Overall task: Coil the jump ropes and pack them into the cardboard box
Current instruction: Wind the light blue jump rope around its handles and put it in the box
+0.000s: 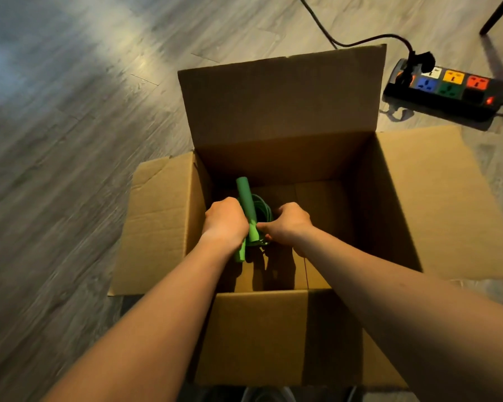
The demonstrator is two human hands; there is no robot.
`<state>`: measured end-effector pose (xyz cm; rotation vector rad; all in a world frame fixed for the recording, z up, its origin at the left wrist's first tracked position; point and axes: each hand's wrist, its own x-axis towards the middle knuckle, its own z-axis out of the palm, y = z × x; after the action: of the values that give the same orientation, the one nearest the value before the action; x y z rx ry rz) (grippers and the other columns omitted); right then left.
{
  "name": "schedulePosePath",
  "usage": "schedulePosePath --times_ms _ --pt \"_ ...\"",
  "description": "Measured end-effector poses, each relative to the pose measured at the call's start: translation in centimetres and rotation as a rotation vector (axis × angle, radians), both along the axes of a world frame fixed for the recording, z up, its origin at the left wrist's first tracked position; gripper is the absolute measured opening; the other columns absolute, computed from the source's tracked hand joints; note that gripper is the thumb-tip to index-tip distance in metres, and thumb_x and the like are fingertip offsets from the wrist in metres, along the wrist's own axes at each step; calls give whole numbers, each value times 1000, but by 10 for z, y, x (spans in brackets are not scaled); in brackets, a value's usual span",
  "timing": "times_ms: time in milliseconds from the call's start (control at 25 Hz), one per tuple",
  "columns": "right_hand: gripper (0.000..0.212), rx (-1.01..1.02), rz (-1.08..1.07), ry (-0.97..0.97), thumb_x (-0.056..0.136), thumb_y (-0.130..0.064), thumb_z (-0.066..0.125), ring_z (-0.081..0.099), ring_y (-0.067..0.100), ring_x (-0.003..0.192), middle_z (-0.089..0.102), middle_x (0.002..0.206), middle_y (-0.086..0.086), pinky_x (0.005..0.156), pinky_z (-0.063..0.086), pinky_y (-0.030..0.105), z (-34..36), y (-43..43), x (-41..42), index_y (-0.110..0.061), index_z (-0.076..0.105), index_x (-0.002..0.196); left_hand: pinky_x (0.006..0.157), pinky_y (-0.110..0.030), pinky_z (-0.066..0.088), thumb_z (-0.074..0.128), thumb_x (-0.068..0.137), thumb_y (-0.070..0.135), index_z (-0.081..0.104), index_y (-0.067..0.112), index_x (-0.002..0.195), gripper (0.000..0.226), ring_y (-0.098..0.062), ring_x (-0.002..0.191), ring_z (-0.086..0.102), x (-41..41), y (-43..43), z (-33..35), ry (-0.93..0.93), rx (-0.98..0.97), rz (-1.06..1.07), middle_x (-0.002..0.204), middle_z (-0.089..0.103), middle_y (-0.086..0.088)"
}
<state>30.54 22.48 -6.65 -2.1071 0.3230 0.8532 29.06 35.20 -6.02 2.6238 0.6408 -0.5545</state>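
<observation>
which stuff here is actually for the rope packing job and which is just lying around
For the job: green jump rope, held by left hand and right hand inside the open cardboard box.
Lying about, outside the box: power strip, black cable, dark furniture leg.

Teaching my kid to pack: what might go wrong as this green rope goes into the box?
No tie shows on the green jump rope; held only by the left hand and right hand, its coil may spring loose on release. Its handle lies close to the cardboard box wall and may snag.
</observation>
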Motion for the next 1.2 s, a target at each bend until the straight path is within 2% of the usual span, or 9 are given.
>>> schedulePosePath --times_ms 200,320,520,600,720,800,1000,1120,1200 --pt "64 -2 -20 -50 86 -25 79 57 29 127 58 138 14 98 51 35 2 9 0 -4 52 141 68 -35 48 67 92 17 66 6 115 25 -35 103 66 -6 3 13 37 154 -59 111 68 -16" --pt "63 -6 28 -44 87 -21 78 56 28 129 58 139 13 102 51 37 3 4 4 -9 52 142 69 -37 48 67 90 15 63 6 117 29 -36 106 64 -10 5 15 77 223 -78 115 65 -17" --pt "43 -79 193 -68 91 -15 70 59 26 123 63 132 10 98 54 37 26 -21 3 -13 61 134 76 -42 60 72 87 23 69 13 107 22 -28 86 68 -14 -8 23 94 176 -116 95 69 -9" --pt "38 -84 249 -91 94 -14 68 60 24 123 64 131 8 101 53 41 51 -39 -3 -15 64 131 79 -43 58 73 87 32 69 16 104 24 -26 88 67 -14 -25 37 67 149 -171 94 69 -5" --pt "32 -87 295 -171 95 -13 66 62 20 120 66 129 5 102 52 39 103 -77 -19 -17 67 128 81 -42 58 73 86 41 67 16 104 31 -22 89 66 -14 -54 72 3 82 -261 95 68 -2" --pt "30 -104 265 -232 96 -14 65 63 18 115 67 126 3 99 53 34 148 -116 -43 -18 69 126 80 -42 58 72 86 44 68 20 104 30 -20 87 66 -19 -82 110 -19 40 -356 93 68 -1" --pt "26 -199 137 -245 94 -15 67 72 17 88 73 103 7 65 54 24 256 -233 -125 -14 71 120 76 -37 57 72 86 45 66 21 105 32 -17 82 65 -53 -176 242 -44 19 -724 88 67 2" --pt "24 -241 43 -271 93 -17 68 73 15 81 74 97 6 62 54 24 292 -291 -173 -16 73 116 67 -31 52 70 87 50 69 16 104 38 -16 81 66 -82 -232 289 -5 77 -933 87 69 2" --pt "23 -247 -20 -264 92 -17 68 73 15 80 74 97 6 65 56 26 302 -332 -211 -17 73 115 67 -31 57 68 88 51 69 16 103 39 -17 78 70 -110 -273 302 68 105 -1033 85 71 0"
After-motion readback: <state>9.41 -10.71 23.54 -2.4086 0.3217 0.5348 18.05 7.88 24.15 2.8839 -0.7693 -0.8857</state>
